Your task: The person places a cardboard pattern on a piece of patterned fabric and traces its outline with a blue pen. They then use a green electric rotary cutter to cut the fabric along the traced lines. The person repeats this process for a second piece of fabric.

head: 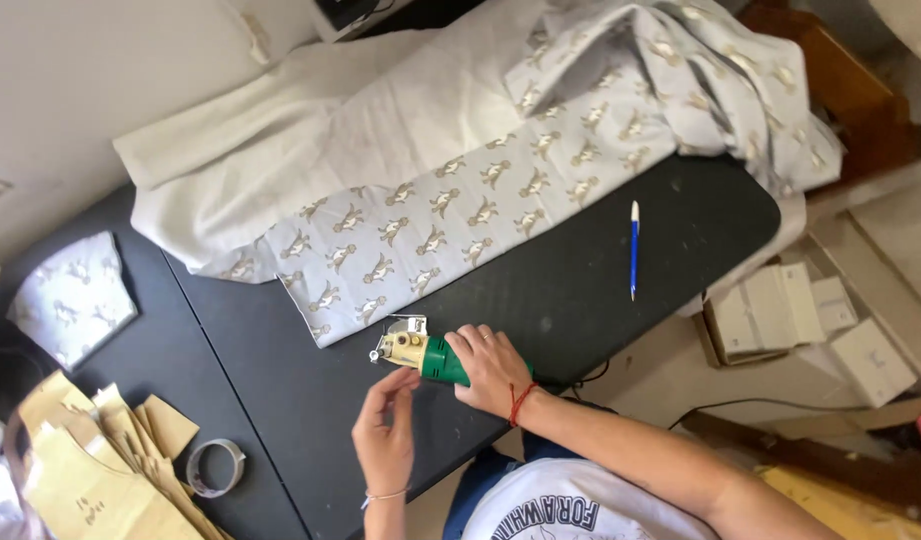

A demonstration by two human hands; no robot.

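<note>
My right hand (492, 367) grips the green body of a small electric rotary fabric cutter (420, 353) lying on the black table (280, 380). The cutter's pale metal head points left, just short of the fabric's cut edge. My left hand (385, 435) hovers just below the cutter's head, fingers bent and apart, holding nothing. A light blue fabric printed with small brown animals (430, 220) lies spread across the table's far half, with a plain white layer (310, 130) bunched behind it.
A blue and white pen (634, 248) lies on the table at right. A cut fabric piece (75, 297) sits at far left. Brown paper pattern pieces (90, 460) and a tape roll (215, 467) lie at lower left. White boxes (810, 320) are on the floor at right.
</note>
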